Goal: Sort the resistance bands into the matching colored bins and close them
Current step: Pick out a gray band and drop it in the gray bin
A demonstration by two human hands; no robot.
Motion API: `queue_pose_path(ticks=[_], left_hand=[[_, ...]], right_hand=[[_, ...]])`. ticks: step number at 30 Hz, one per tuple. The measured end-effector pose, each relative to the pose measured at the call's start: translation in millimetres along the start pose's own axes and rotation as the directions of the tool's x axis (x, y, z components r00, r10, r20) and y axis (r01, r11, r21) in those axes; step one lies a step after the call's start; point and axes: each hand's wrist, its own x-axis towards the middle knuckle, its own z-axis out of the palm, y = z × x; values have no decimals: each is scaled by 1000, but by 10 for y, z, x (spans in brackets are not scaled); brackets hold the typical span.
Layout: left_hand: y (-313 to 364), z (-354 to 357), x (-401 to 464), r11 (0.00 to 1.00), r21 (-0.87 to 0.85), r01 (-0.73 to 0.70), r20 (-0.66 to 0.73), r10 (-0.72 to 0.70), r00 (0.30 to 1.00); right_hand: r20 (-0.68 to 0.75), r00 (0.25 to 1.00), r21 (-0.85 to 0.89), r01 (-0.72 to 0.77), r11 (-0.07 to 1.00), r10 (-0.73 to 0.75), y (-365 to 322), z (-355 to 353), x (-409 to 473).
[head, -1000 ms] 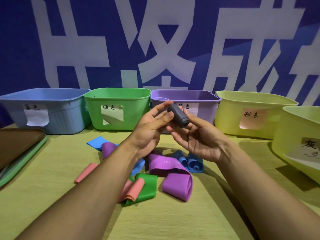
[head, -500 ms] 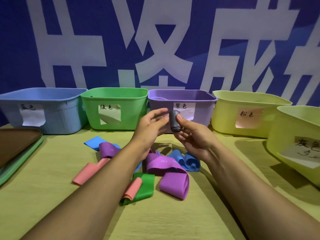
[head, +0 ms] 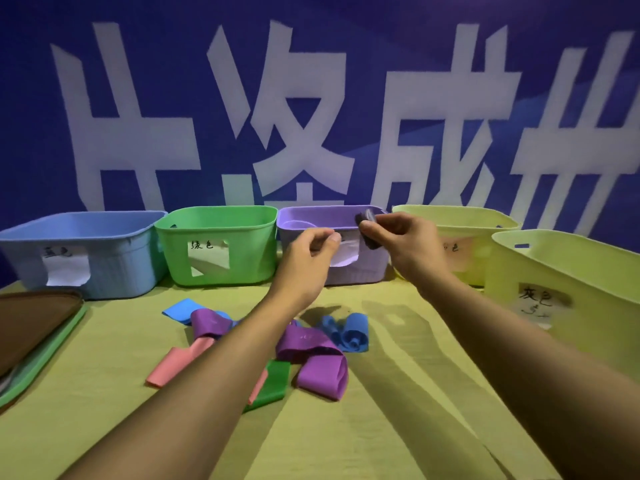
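My right hand (head: pixel 405 242) grips a rolled dark grey band (head: pixel 367 227), held up in front of the purple bin (head: pixel 360 271). My left hand (head: pixel 308 254) hovers just left of it with loosely curled fingers and holds nothing. On the table below lie loose bands: blue (head: pixel 346 332), purple (head: pixel 323 375), another purple (head: pixel 209 322), pink (head: pixel 178 363) and green (head: pixel 273 384). Along the back stand the blue bin (head: pixel 114 268), green bin (head: pixel 221 268), a yellow bin with a pink label (head: pixel 464 223) and a nearer yellow bin with a grey label (head: pixel 568 271).
Brown and green lids (head: pixel 31 337) are stacked at the left table edge. A blue banner with large white characters fills the wall behind the bins. The yellow-green tabletop (head: pixel 104 427) stretches toward me in front of the band pile.
My right hand has carried the grey roll up and to the right, away from my left hand. The left hand has let go of it and its fingers have curled.
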Motion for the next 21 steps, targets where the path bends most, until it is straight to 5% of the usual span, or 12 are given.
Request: queue_pose_path(ticks=[7,12,16,21], left_hand=[[495,624,-136,999,-3,-34,63,34,997],[716,1097,-262,1000,-11,-24,136,25,990],[765,1384,-332,1000,-1,-19,183,18,983],[729,1526,-352,999,40,-15,217,6,976]], right_hand=[[41,996,-373,84,924,-74,-250,-875,-10],[-39,998,-556,14,831,-43,-267,-1613,92],[-95,975,-717,-206,666,200,5,-2176,225],[-198,843,-759,-455,465,501,368,-2523,250]])
